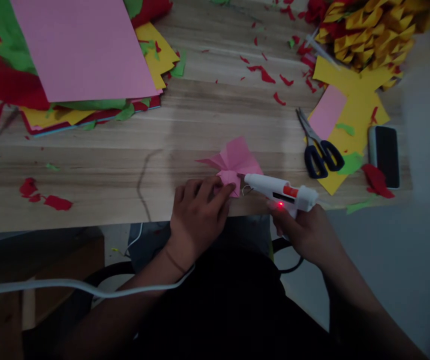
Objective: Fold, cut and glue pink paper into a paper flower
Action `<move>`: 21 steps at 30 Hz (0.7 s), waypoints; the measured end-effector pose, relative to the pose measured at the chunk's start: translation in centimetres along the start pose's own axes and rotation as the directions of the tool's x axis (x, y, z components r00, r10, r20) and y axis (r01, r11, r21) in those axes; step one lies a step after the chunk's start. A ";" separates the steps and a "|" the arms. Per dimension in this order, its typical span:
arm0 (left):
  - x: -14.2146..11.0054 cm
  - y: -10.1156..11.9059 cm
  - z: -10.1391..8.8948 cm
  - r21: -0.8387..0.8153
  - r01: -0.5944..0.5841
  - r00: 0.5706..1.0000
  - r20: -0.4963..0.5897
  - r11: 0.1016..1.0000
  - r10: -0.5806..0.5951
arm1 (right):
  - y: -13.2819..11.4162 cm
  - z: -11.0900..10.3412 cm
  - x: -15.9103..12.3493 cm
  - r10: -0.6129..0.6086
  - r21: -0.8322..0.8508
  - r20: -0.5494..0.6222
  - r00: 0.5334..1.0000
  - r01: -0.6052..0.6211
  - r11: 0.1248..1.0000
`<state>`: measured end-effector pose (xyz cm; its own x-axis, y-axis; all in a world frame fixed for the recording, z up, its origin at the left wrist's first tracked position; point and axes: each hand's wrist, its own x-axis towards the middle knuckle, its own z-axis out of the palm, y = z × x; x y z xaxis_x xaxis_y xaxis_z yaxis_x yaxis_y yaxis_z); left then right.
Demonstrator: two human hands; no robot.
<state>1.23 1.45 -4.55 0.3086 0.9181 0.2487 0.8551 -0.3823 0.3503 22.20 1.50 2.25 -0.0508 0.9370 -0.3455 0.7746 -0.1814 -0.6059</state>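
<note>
A folded pink paper piece (233,161) with fanned-out flaps lies near the table's front edge. My left hand (200,210) presses its lower square part down, fingers curled together over it. My right hand (305,227) is wrapped round the handle of a white hot glue gun (280,192), with a small red light glowing on its side. The gun's nozzle points left and meets the paper, or sits just above it, beside my left fingertips; which one I cannot tell. Part of the paper is hidden under my left fingers.
Dark-handled scissors (320,150) and a phone (384,156) lie at right, around yellow paper (359,110). Folded yellow pieces (372,35) are heaped at far right. Pink sheets (87,50) top a paper stack at left. Red scraps (263,75) are scattered; a white cable (106,292) crosses my left forearm.
</note>
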 end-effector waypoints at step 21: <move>0.2 0.1 -0.2 0.016 -0.003 0.999 0.032 1.000 0.002 | 3.6 1.0 -2.4 0.019 0.372 -0.050 0.999 0.001 0.928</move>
<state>1.26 1.59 -4.29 0.3239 0.9201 0.2202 0.8605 -0.3833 0.3355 24.48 -1.73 0.21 -0.0045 0.9470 -0.3211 0.4840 -0.2789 -0.8294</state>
